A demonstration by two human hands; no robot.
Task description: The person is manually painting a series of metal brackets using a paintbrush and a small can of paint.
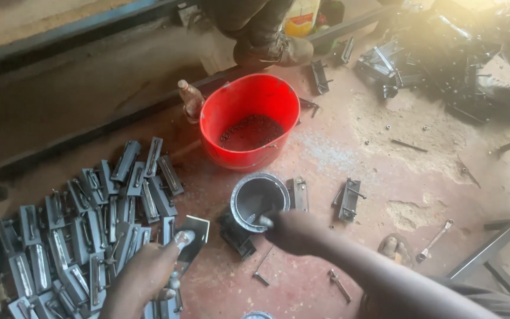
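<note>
Metal plate (193,239) sits pinched in our left hand (149,274) at lower centre; our right hand (293,231), fingers curled together, dips into the grey tin (259,198) just beside it. We'd judge a steady plate and one small piece picked at a time works best. Left lies the pile of latches (84,224); above, the red bucket (249,121); all on the floor (337,147).
</note>
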